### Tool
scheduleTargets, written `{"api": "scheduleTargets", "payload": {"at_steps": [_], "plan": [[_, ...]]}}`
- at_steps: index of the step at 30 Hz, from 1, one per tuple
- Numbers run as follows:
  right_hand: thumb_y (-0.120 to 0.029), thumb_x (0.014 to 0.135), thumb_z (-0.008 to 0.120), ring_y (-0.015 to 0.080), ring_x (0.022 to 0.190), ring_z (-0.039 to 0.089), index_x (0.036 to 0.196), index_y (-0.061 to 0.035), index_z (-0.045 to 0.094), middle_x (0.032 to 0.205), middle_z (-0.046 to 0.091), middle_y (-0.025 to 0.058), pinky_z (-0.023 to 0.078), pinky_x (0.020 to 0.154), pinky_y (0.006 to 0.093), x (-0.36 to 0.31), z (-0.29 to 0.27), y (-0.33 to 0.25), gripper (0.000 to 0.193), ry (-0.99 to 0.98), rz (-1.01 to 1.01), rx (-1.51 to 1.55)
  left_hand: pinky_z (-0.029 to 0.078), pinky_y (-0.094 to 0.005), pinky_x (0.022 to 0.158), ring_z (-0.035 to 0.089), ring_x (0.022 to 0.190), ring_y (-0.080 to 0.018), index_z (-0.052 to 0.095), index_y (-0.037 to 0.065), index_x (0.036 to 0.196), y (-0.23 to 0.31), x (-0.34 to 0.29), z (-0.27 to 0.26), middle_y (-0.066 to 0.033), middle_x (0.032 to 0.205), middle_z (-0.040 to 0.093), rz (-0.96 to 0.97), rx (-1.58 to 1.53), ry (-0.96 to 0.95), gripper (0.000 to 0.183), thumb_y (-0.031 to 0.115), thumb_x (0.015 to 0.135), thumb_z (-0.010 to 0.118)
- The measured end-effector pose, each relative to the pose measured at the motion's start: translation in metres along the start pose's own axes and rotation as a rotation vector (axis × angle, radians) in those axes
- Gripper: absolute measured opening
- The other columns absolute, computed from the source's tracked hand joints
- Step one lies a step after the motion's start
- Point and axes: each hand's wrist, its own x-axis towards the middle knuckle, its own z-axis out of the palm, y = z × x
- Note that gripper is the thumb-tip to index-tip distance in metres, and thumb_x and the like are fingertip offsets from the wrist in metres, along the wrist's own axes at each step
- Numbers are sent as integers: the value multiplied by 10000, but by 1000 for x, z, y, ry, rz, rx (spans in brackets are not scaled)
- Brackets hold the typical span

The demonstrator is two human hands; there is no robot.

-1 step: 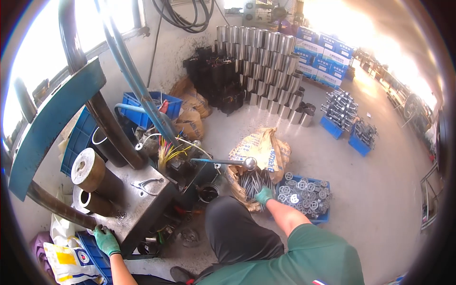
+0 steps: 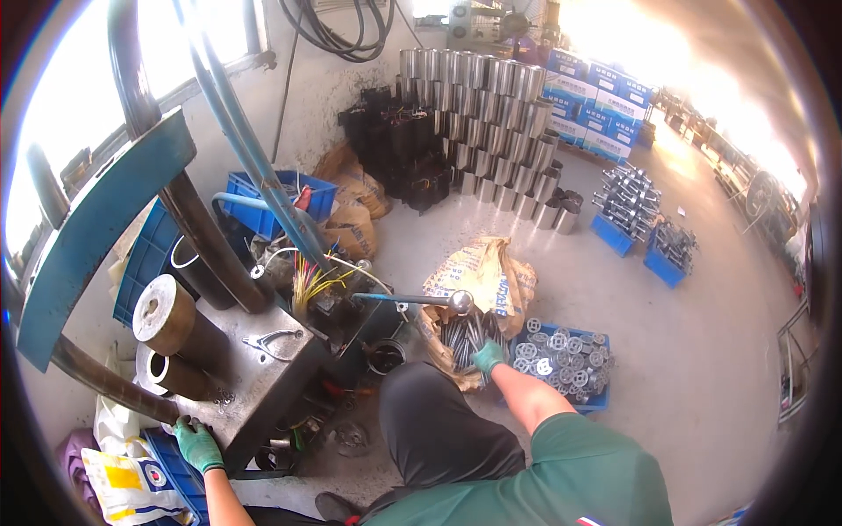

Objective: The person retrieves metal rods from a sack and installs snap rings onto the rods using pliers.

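Observation:
My left hand (image 2: pixel 198 444), in a green glove, rests at the front corner of the metal machine table (image 2: pixel 263 368), beside the lower end of a dark curved bar (image 2: pixel 114 379). Its fingers lie against the edge and hold nothing that I can see. My right hand (image 2: pixel 488 358), also gloved in green, is at the mouth of a torn brown paper sack (image 2: pixel 474 267). Its fingers are curled on thin metal rods (image 2: pixel 460 340) in that sack; how many it grips is hidden. Beside it stands a blue crate of round, slotted metal parts (image 2: pixel 566 361).
A blue lever with a ball end (image 2: pixel 460 302) juts over the sack. Thick steel cylinders (image 2: pixel 165 311) and a pair of pliers-like handles (image 2: pixel 272 344) lie on the table. Stacked shiny metal tubes (image 2: pixel 491 123), blue-and-white boxes (image 2: pixel 601 96) and crates of shafted rotors (image 2: pixel 627 206) stand farther back.

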Motion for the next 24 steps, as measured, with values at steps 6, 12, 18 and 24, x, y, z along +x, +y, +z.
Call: {"api": "scheduleTargets", "payload": {"at_steps": [6,12,18,24], "plan": [[-298,720,775,346,969,750,1015,-3,775,1028,748,265,589,861,435,74,-38,-78,417,90,328,373,501,-482,968,651,1089,-449,671,-1,1184,-35,9,14,-243,1197,687,39,-2,39,301,208,991,572],[-113,792,681,274,461,582,746,-36,667,601,607,129,481,440,429,52,-26,-44,91,-134,443,1022,494,-438,1019,642,1165,-416,631,-35,1276,-10,20,24,-239,1279,672,71,12,-56,337,190,1029,588],[-161,908,582,213,462,518,859,-81,595,602,519,74,443,410,349,-82,-53,-8,95,-459,594,1303,490,-428,1034,646,1181,-405,629,-39,1305,-31,17,14,-248,1300,673,54,-19,-84,355,184,1031,588],[-66,880,516,143,553,455,974,-96,489,700,427,24,406,434,271,-161,-175,20,102,-599,632,1553,477,-402,1055,653,1155,-342,635,-39,1301,-46,32,7,-222,1239,705,177,-463,-97,335,155,1029,615]]}}
